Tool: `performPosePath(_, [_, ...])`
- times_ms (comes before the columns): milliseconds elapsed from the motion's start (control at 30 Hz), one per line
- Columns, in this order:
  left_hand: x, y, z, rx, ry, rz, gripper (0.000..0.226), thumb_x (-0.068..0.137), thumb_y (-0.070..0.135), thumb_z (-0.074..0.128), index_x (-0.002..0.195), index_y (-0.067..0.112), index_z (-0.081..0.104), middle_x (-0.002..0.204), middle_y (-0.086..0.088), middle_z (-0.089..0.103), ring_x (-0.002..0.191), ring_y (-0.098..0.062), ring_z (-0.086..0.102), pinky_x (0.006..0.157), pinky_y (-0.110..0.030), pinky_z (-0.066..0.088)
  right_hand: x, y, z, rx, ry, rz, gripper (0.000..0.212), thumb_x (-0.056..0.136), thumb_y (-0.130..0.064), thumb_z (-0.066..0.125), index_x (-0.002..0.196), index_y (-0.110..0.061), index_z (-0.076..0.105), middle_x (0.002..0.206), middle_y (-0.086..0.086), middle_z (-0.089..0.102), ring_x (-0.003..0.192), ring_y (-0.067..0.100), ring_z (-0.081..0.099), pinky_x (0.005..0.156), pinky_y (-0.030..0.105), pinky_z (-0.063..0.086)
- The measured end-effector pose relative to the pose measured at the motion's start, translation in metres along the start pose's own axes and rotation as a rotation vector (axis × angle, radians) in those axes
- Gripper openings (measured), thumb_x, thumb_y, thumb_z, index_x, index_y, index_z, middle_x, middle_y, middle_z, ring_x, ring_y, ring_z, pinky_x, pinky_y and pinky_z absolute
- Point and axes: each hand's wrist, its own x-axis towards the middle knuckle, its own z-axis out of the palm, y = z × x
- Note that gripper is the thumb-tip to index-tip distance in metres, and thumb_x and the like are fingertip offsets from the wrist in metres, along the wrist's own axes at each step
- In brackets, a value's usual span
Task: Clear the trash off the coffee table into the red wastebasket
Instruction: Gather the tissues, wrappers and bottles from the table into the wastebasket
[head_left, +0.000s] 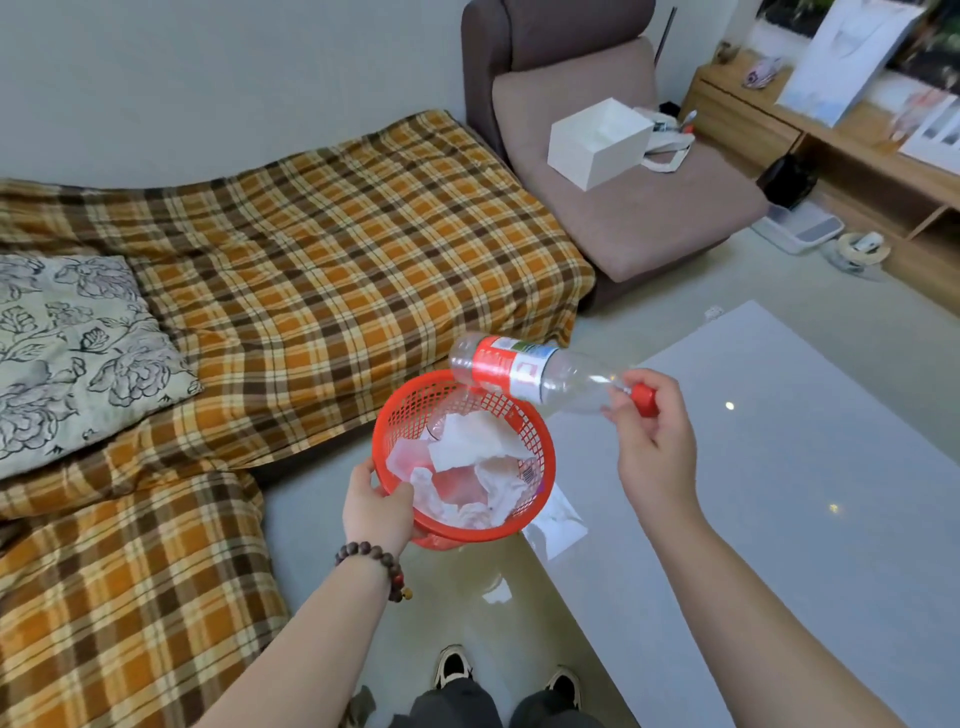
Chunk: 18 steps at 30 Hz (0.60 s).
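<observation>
Empty plastic bottle (524, 375) lies near-horizontal, long axis left-right, red cap right, base left and slightly far, hanging over the far rim of the red wastebasket (540, 441). Right hand (655, 447) pinches it at the cap and neck; body sticks out left of that hand. Left hand (378, 512) grips basket's near-left rim, holding it tilted beside the worktop (779, 467). Crumpled tissues (467, 467) inside.
</observation>
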Motion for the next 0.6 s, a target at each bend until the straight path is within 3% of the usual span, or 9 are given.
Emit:
performPosePath(67, [-0.004,0.013,0.006,-0.038,-0.038,0.014,0.046,0.086,0.011,0.059,0.130,0.023,0.052,0.099,-0.008,0.072,0.084,-0.034,0.073,0.073,-0.054,0.061,-0.003,-0.002,0.001,0.006,-0.071,0.028,0.015,0.092,-0.022,0.056,0.101,-0.033,0.056,0.100,-0.010,0.061,0.097,0.017,0.061,0.083,0.033,0.053])
performPosePath(200, [-0.013,0.035,0.017,-0.169,-0.107,0.049,0.036,0.089,0.002,0.056,0.119,0.023,0.057,0.081,0.002,0.075,0.062,-0.018,0.075,0.050,-0.036,0.060,-0.008,-0.005,-0.001,-0.072,-0.122,0.011,0.017,0.091,-0.022,0.056,0.096,-0.039,0.055,0.094,-0.015,0.063,0.089,0.009,0.062,0.072,0.014,0.048])
performPosePath(333, [-0.022,0.049,0.024,-0.227,-0.148,0.050,0.035,0.091,0.002,0.059,0.118,0.023,0.055,0.102,-0.004,0.071,0.073,-0.022,0.075,0.052,-0.036,0.060,-0.006,-0.008,-0.011,-0.196,-0.180,-0.020,0.021,0.091,-0.016,0.054,0.105,-0.032,0.055,0.106,-0.005,0.061,0.095,0.004,0.058,0.078,0.020,0.049])
performPosePath(433, [-0.025,0.052,0.028,-0.256,-0.154,0.043,0.034,0.091,0.000,0.059,0.117,0.023,0.054,0.106,-0.007,0.070,0.070,-0.022,0.076,0.051,-0.036,0.060,-0.002,-0.012,-0.020,-0.270,-0.206,-0.064,0.025,0.090,-0.014,0.056,0.108,-0.030,0.056,0.107,-0.008,0.058,0.093,-0.001,0.056,0.079,0.019,0.050])
performPosePath(600, [-0.034,0.052,0.037,-0.306,-0.163,0.019,0.036,0.092,0.000,0.058,0.122,0.019,0.052,0.103,-0.011,0.072,0.063,-0.022,0.076,0.051,-0.036,0.060,0.002,-0.016,-0.030,-0.166,-0.206,0.033,0.053,0.085,-0.033,0.065,0.131,-0.040,0.040,0.123,-0.020,0.044,0.105,-0.010,0.050,0.084,0.011,0.043])
